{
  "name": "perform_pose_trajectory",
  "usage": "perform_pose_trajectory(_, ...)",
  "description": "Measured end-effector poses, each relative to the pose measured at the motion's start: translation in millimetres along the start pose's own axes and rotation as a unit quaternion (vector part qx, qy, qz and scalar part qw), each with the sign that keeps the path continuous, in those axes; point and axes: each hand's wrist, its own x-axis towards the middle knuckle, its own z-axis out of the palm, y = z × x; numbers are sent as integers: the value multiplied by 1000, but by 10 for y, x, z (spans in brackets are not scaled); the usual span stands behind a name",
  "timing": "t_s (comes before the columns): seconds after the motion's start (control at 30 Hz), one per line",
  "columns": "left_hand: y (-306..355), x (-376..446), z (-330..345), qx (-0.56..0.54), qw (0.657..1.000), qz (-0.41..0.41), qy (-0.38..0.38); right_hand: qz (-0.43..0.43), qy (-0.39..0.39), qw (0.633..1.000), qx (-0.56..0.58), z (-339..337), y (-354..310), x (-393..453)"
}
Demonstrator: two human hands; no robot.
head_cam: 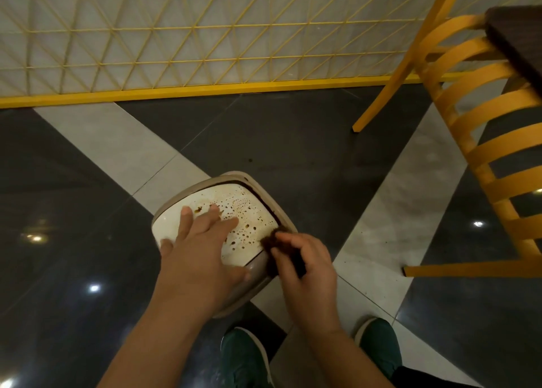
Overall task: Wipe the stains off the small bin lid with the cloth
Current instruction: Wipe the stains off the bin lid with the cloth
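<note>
- The small bin lid [234, 220] sits low in the middle of the head view, on a beige bin [258, 273] standing on the dark and pale tiled floor [293, 141]; its white top is speckled with brown stains [249, 226], thickest toward 3 o'clock of the panel.
- The left hand [199, 250] lies flat on the lid with fingers straight and spread, fingertips reaching toward 12 o'clock, palm covering the lid's 7 o'clock part; it holds nothing and seems to steady the lid.
- The right hand [305, 264] is at the lid's 4 o'clock edge, fingers curled and pinching a dark brown cloth [274, 242] that touches the rim there.
- Handling, as a judgement: the lid looks like thin, stiff, glossy plastic, light, and it may tip or swing under an off-centre push, so a flat palm pressing down is a sound hold.
- The wet-looking droplets suggest a slippery surface; the bracing fingers could slide or smear the stains.
- The cloth looks soft and bunched, easily crushed small; gripping it in a wad with fingertips behind it gives pressure, though it may pass over spots in the rim groove.
- The bin itself looks light enough to skid on the polished tiles under hard strokes.
- A yellow chair [469, 141] stands at 2 o'clock, a yellow lattice screen [176, 35] at 12, and green shoes [243, 358] at 6.
</note>
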Motion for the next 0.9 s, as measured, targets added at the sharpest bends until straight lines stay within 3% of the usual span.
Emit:
perform_pose_trajectory(0.1, -7, 8, 6, -9, 1000, 3, -1, 105, 40, 993, 40, -7, 159, 291)
perform_pose_trajectory(0.3, 8, -6, 13, -14, 1000, 2, -2, 161, 38, 983, 80, -16, 84, 70)
perform_pose_trajectory(0.47, 24, -4, 10, -7, 1000, 0, 1, 133, 16, 991, 29, -46, 137, 239)
perform_pose_trajectory(0.63, 46, 15, 12, -5, 1000, -7, -1, 104, 56, 992, -51, 72, 188, 383)
perform_pose_trajectory(0.83, 47, 20, 13, -10, 1000, -8, -1, 120, 6, 992, 26, 211, 229, -365)
perform_pose_trajectory(0.9, 47, 12, 13, -12, 1000, -7, 1, 125, 21, 991, 35, 177, 188, -306)
